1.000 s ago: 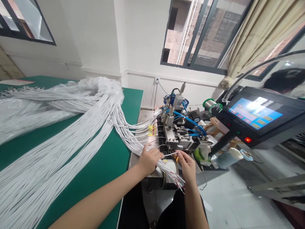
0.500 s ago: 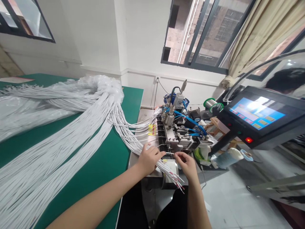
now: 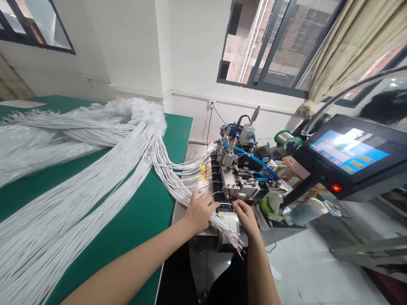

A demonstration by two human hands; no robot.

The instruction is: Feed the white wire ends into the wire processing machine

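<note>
Between my two hands a single white cable (image 3: 225,204) is stretched at the near end of the machine's black holder row (image 3: 216,178). My left hand (image 3: 199,212) pinches it from the left, its palm over a bundle of white cables (image 3: 226,226) with reddish tips. My right hand (image 3: 245,215) is closed on the cable's other end with thumb and forefinger. Other white cables run from the bundle into the holders of the machine (image 3: 233,173), which has metal cylinders and blue air tubes.
Long white cables (image 3: 104,186) cover much of the green table (image 3: 127,237) at left. A control screen (image 3: 349,150) on a black arm stands at right. Behind the machine is a spool of wire (image 3: 284,139). A blue roll (image 3: 307,212) sits beyond my right hand.
Both hands stay nearly in place, still on the cable. The view has shifted slightly, and the cable now lies closer against the near end of the holder row.
</note>
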